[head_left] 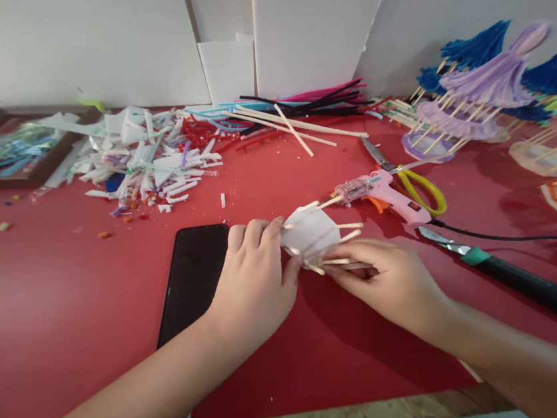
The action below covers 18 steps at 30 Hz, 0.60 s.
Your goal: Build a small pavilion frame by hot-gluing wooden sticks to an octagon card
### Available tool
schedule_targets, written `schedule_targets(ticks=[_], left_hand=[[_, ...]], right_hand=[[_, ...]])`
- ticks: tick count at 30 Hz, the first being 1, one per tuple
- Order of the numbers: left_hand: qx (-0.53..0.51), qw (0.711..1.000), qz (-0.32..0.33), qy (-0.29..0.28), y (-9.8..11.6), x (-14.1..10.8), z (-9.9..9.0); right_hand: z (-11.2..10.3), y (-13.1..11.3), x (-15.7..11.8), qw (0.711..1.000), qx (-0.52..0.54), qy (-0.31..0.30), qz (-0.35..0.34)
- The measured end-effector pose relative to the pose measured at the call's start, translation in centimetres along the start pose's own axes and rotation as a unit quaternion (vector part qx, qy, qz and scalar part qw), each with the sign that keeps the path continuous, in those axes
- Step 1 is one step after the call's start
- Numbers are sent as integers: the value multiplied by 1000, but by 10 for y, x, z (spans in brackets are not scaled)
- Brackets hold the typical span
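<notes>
Near the middle of the red table, my left hand [256,278] is closed on the left edge of a small white disc [314,232]. Several thin pale sticks stand out from the disc around its rim. My right hand [391,276] pinches a pale stick [337,262] at the disc's lower right edge. Its fingertips partly hide the stick, so whether it is fixed to the disc I cannot tell. A pink glue gun [390,195] lies just beyond my right hand, its nozzle close to the disc.
A black phone [194,265] lies beside my left hand. To the right are a yellow-handled cutting tool [425,192], a utility knife [513,283] and stick-built models with fuzzy tops [489,77]. Along the back lie white scraps [141,151], pipe cleaners [316,100] and a brown frame [23,176].
</notes>
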<state>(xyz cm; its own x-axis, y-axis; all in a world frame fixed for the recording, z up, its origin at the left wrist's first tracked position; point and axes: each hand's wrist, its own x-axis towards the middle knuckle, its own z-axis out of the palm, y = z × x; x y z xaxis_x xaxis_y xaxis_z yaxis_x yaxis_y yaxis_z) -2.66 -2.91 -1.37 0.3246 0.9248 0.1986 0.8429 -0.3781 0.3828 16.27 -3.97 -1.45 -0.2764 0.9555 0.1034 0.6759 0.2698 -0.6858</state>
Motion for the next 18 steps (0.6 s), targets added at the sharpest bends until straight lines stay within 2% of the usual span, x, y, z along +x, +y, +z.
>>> schedule_targets(ticks=[2,6,14,18], left_hand=[[10,1000,7,5,-1,0,2],[-39,999,9,0,-3,2,4],[-70,997,23,9,-4,1,7],[-70,997,31,21,-7,0,12]], right_hand=[[1,0,0,1000,11,-4,11],[1,1,1,999,15,-18,22],[-4,7,-1,996,-33,-58,-58],[-4,9,1,995,-10,-47,-87]])
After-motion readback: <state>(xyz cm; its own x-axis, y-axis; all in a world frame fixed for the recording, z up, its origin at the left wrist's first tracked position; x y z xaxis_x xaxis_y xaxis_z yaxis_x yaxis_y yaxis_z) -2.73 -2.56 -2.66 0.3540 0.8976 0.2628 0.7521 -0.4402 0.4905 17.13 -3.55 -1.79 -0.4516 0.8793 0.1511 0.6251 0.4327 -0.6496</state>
